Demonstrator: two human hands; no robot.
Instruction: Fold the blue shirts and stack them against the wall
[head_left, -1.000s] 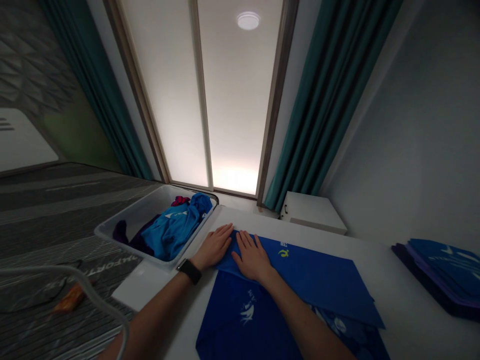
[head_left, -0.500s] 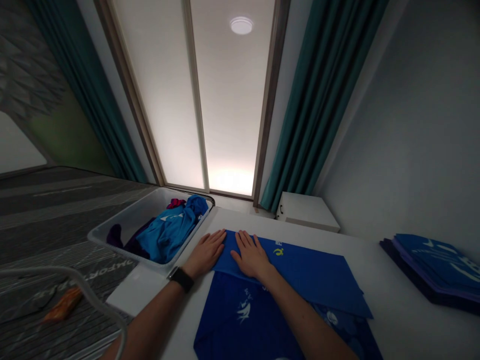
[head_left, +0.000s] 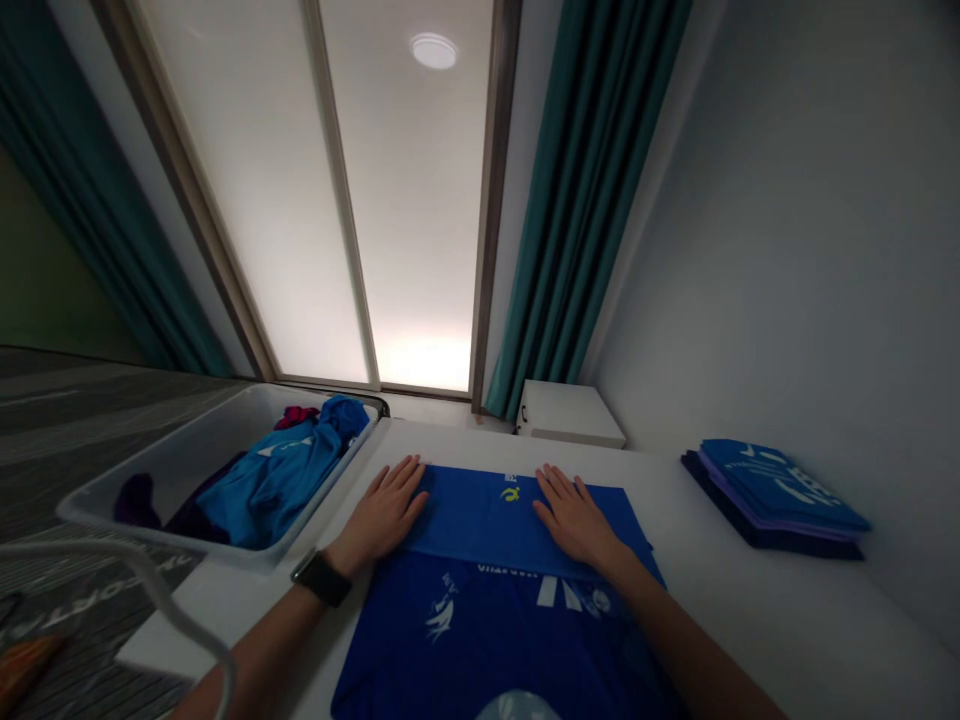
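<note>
A blue T-shirt (head_left: 480, 620) with white prints lies flat on the white table (head_left: 757, 610), its far part folded over as a lighter blue band with a small yellow-green print. My left hand (head_left: 384, 512) rests at the band's left edge, fingers stretched out. On the right part of the band lies my right hand (head_left: 577, 518), flat with its fingers spread. Neither hand grips the cloth. A dark smartwatch (head_left: 322, 578) is on my left wrist. My right forearm covers some of the shirt's right side.
Left of the table stands a clear plastic bin (head_left: 180, 440) with rumpled blue, purple and red clothes. A stack of folded shirts (head_left: 776, 490) lies at the table's right. Beyond the far edge is a white cabinet (head_left: 570, 412). A pale curved tube (head_left: 161, 595) crosses the lower left.
My right hand has slid rightward along the folded band, away from my left hand, which stays at the left edge. The camera view has turned to the right.
</note>
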